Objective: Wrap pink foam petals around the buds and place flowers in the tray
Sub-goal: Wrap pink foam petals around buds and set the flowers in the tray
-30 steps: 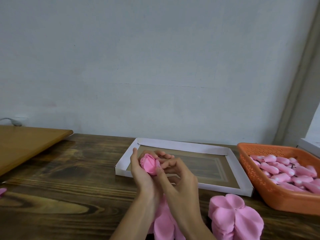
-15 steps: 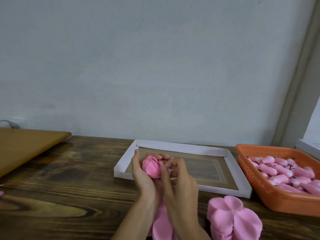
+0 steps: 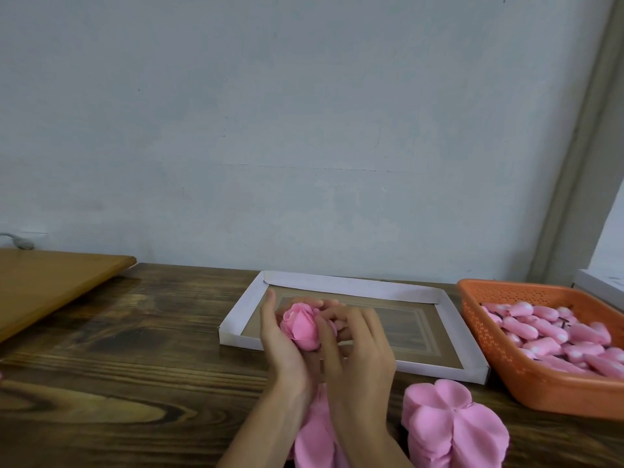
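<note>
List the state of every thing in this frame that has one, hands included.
left hand: cradles the flower, fingers curled round it
right hand: thumb presses on the flower's side
flower: petals wrapped round, held up, not yet in the tray
tray: open, no flower visible inside
basket: filled with buds
petal stack: resting on the table, untouched

pale grey wall [image 3: 304,130]; dark wood table [image 3: 135,366]; lighter board [image 3: 50,282] far left.
</note>
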`<state>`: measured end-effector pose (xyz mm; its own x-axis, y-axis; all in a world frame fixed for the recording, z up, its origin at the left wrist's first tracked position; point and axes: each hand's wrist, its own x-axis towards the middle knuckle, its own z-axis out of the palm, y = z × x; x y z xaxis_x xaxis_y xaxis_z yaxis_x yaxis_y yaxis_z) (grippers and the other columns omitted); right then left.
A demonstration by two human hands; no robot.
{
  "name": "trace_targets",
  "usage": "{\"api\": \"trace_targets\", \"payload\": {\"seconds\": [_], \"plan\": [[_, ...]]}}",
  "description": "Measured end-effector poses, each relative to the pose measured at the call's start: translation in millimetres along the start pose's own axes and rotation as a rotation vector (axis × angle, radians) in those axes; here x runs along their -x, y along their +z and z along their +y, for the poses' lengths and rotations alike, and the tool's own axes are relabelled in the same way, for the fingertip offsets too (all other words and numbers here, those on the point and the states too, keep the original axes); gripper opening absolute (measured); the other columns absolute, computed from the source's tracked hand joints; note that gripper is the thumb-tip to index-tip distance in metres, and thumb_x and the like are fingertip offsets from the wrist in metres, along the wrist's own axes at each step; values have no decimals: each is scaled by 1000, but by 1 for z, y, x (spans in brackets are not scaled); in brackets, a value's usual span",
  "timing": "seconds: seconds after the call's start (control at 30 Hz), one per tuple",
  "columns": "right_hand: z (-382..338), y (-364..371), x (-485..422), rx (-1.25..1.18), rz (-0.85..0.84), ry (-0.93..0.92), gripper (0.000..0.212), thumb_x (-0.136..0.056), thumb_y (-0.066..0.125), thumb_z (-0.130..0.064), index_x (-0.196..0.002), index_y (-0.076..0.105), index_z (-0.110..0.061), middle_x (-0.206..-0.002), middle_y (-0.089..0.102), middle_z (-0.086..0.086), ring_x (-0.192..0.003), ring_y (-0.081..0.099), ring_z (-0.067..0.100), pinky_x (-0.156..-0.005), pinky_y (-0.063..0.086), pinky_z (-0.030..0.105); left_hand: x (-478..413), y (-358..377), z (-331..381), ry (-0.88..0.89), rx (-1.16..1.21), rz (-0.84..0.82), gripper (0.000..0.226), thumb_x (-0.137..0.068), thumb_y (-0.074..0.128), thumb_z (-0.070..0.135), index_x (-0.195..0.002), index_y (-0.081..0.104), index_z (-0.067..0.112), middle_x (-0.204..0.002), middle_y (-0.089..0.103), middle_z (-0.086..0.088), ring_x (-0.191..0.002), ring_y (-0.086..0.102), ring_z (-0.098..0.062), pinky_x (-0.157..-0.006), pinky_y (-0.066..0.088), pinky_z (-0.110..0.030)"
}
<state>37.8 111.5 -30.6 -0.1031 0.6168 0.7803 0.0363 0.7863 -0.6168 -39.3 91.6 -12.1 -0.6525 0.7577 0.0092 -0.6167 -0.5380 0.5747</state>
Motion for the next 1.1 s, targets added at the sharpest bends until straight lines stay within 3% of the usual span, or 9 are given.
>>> {"api": "trace_targets", "payload": {"seconds": [0.13, 0.33, 0.43, 0.57, 0.63, 0.73, 0.87, 1.0, 1.1], "plan": [[-1, -1, -2, -73, -12, 1, 32, -90, 81, -17, -95, 64, -43, -93, 66, -22, -80, 66, -3, -60, 50, 11, 0, 1, 1, 8, 3, 17, 66, -87, 57, 68, -65, 71, 7, -81, 73, -18, -62, 72, -33, -51, 56, -36], [-1, -2, -1, -36, -66, -72, 10, -94, 68, -27, -95, 72, -37, -91, 70, -22, -78, 68, -1, -61, 53, 20, -1, 0, 4, 52, 48, 20, 68, -92, 51, 65, -61, 68, 7, -72, 68, -14, -77, 77, -34, -54, 59, -37], [0, -1, -1, -14, -108, -103, 14, -95, 69, -23, -99, 77, -33, -95, 71, -21, -81, 68, 3, -62, 55, 28, -1, -1, 4, 56, 45, 31, 68, -92, 53, 64, -61, 67, 5, -72, 67, -15, -81, 77, -36, -56, 60, -37], [-5, 0, 1, 28, -97, -75, 20, -96, 62, -37, -108, 77, -41, -98, 58, -21, -86, 62, -1, -62, 49, 17, 2, 0, 1, 48, 24, -4, 70, -91, 52, 66, -63, 67, 4, -79, 70, -18, -87, 76, -37, -64, 63, -38], [-6, -1, 0, 27, -99, -57, 22, -95, 60, -40, -110, 75, -42, -97, 54, -21, -86, 60, -3, -63, 45, 13, 4, 1, 0, 40, 9, -14, 71, -91, 52, 66, -64, 68, 3, -81, 71, -20, -82, 75, -35, -65, 62, -36], [-2, -2, -1, 32, -102, -49, 23, -91, 76, -25, -107, 74, -42, -93, 62, -20, -82, 61, -2, -63, 48, 16, 6, 4, 2, 10, 23, -21, 73, -92, 50, 67, -62, 70, 4, -74, 70, -16, -65, 71, -29, -56, 59, -32], [1, -1, -6, 43, -55, -21, 29, -85, 84, -26, -86, 57, -36, -77, 60, -18, -69, 59, 1, -57, 47, 23, 5, 7, 2, -4, 35, 20, 73, -94, 49, 66, -61, 71, 5, -64, 66, -13, -52, 67, -27, -45, 53, -31], [0, -3, -7, 22, -71, -40, 17, -84, 86, -28, -82, 69, -33, -81, 65, -19, -69, 61, -1, -58, 48, 20, 5, 5, 1, -27, 17, 13, 72, -92, 48, 69, -64, 69, 6, -67, 66, -15, -52, 65, -28, -46, 52, -31], [-8, -8, -8, -24, -146, -18, 14, -93, 68, -47, -90, 76, -36, -87, 69, -23, -77, 66, 0, -63, 49, 18, 3, 2, 3, -31, 10, 72, 70, -93, 49, 67, -61, 66, 8, -68, 66, -13, -53, 66, -28, -46, 53, -32]]}}
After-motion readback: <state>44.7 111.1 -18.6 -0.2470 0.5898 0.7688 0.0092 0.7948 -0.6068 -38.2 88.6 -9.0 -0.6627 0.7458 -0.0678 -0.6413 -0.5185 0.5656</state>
